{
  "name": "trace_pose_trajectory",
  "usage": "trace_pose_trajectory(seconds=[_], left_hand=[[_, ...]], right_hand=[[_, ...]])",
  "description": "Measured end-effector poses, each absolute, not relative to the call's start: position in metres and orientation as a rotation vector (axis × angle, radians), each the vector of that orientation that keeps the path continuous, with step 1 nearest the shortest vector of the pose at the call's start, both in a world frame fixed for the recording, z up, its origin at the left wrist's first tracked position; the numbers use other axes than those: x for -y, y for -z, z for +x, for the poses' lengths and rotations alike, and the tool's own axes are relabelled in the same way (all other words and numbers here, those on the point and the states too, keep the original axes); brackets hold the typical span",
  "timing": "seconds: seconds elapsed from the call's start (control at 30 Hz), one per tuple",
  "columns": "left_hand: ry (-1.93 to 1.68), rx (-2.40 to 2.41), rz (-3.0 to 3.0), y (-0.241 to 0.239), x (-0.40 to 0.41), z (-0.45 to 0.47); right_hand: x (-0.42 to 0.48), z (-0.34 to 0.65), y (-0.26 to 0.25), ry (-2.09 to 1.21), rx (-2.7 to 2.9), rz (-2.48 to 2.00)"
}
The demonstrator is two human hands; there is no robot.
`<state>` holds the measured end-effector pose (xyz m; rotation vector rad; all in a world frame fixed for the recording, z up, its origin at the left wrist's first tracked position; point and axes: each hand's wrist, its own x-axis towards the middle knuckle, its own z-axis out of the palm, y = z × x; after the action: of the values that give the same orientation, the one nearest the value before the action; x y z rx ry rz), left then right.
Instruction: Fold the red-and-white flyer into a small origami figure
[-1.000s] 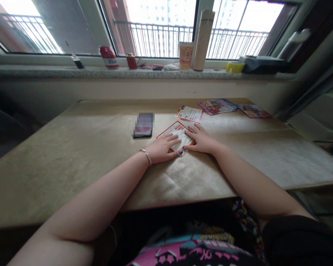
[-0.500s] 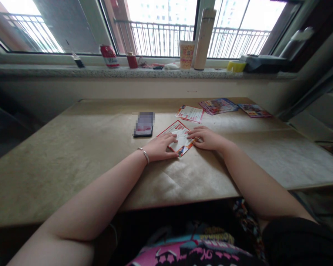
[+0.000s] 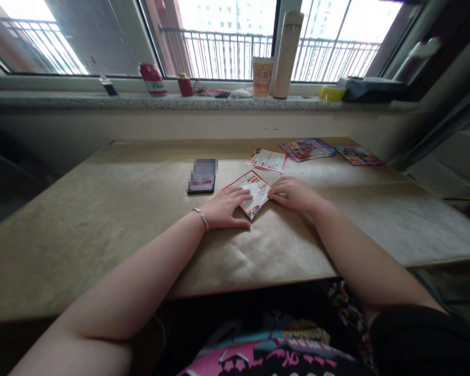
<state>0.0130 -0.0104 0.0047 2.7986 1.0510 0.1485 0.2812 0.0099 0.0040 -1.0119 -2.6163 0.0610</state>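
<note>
A white printed leaflet point(image 3: 254, 208) with a red border and large red figures lies at an angle on the table. My left hand point(image 3: 229, 207) rests flat on its left side, fingers stretched out and thumb apart, a silver bracelet at the wrist. At the leaflet's right corner, the fingers of my right hand point(image 3: 288, 194) are drawn together on the edge. Part of the leaflet is hidden under my left fingers. Just beyond it lies a similar red-and-white leaflet point(image 3: 269, 161).
A phone point(image 3: 202, 176) lies left of the leaflets. Colourful leaflets point(image 3: 308, 149) are piled at the back right, with another small stack point(image 3: 359, 155) beside them. On the windowsill point(image 3: 203, 104) stand a red can point(image 3: 153, 80), a patterned cup point(image 3: 262, 78) and a tall bottle point(image 3: 287, 57).
My right fingers have closed together at the leaflet's right corner. The orange strip along its lower right edge shows less now. My left thumb has shifted slightly off the near corner.
</note>
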Motion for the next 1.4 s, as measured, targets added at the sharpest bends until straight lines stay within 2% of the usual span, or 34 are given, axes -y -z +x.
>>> trace_pose_trajectory(seconds=[0.43, 0.93, 1.4], left_hand=[[-0.323, -0.833, 2.978, -0.005, 0.009, 0.013], [-0.313, -1.081, 2.872, -0.010, 0.023, 0.025], [-0.451, -1.298, 2.606, -0.004, 0.008, 0.017]], right_hand=[[-0.007, 0.281, -0.001, -0.080, 2.573, -1.171], [-0.002, 0.276, -0.003, -0.135, 2.428, -1.397], [-0.006, 0.275, -0.002, -0.319, 2.548, -0.947]])
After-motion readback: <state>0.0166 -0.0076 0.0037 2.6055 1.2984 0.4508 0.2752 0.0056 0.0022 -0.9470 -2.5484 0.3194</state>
